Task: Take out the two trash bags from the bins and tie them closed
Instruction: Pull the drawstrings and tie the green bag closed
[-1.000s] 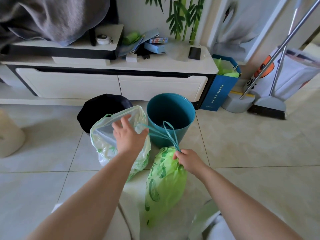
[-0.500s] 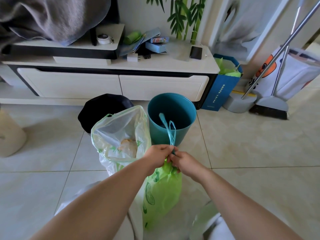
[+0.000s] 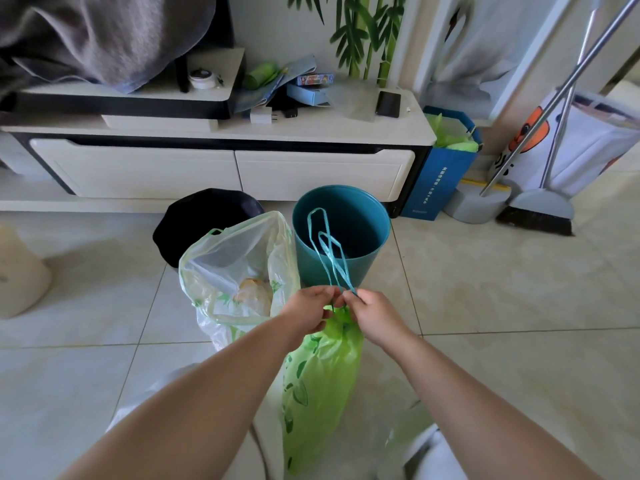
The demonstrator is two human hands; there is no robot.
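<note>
Left hand (image 3: 306, 315) has left the open clear bag (image 3: 239, 271), now pinching teal drawstrings (image 3: 329, 251) with right hand (image 3: 372, 315) atop cinched green bag (image 3: 318, 386), before teal bin (image 3: 341, 233); knotting begins.

We see a bright green trash bag (image 3: 320, 386) printed with darker green leaves, its drawstring (image 3: 329, 252) pale teal — beside it a translucent whitish bag (image 3: 228, 271) with green leaf prints, a teal bin (image 3: 367, 233), a black bin (image 3: 204, 216).
</note>
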